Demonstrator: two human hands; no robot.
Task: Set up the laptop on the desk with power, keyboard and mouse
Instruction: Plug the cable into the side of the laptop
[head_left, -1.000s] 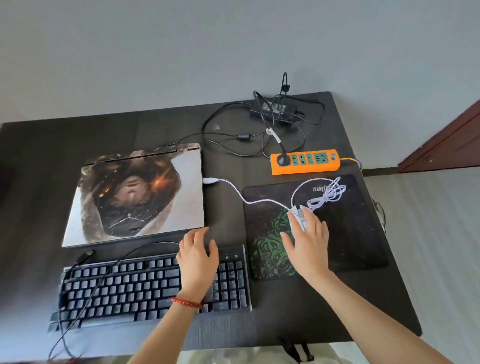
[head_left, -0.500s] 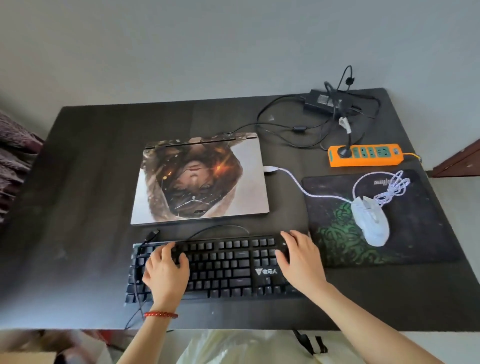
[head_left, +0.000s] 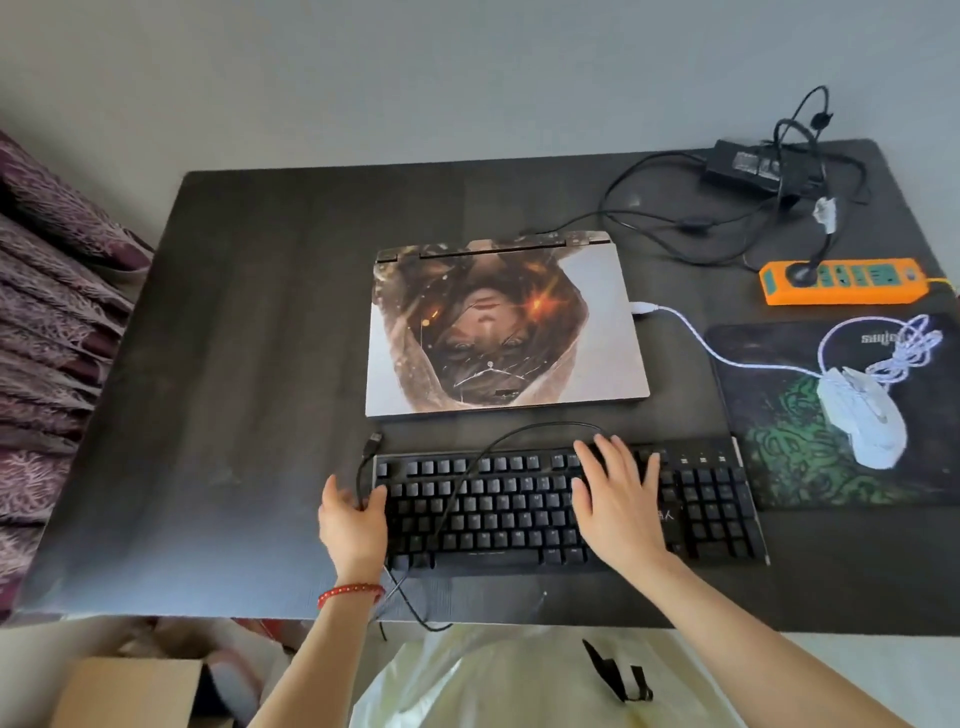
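We see a dark tabletop (head_left: 249, 364) set against a pale wall, with patterned purple fabric (head_left: 47, 338) along its left side. A closed laptop (head_left: 504, 327) with a printed lid lies flat near the middle, and a white cable (head_left: 691, 338) runs from its right edge to the white mouse (head_left: 865, 421) on the dark green mouse pad (head_left: 779, 457). The black keyboard (head_left: 519, 509) sits just in front of the laptop. Our left hand (head_left: 350, 519) curls around the keyboard's left end, where its black cable (head_left: 467, 467) loops; the USB plug (head_left: 373, 443) lies loose on the tabletop. Our right hand (head_left: 621, 499) rests on the keys, fingers spread flat. An orange power strip (head_left: 841, 280) and a black power adapter (head_left: 748, 166) lie at the far right.
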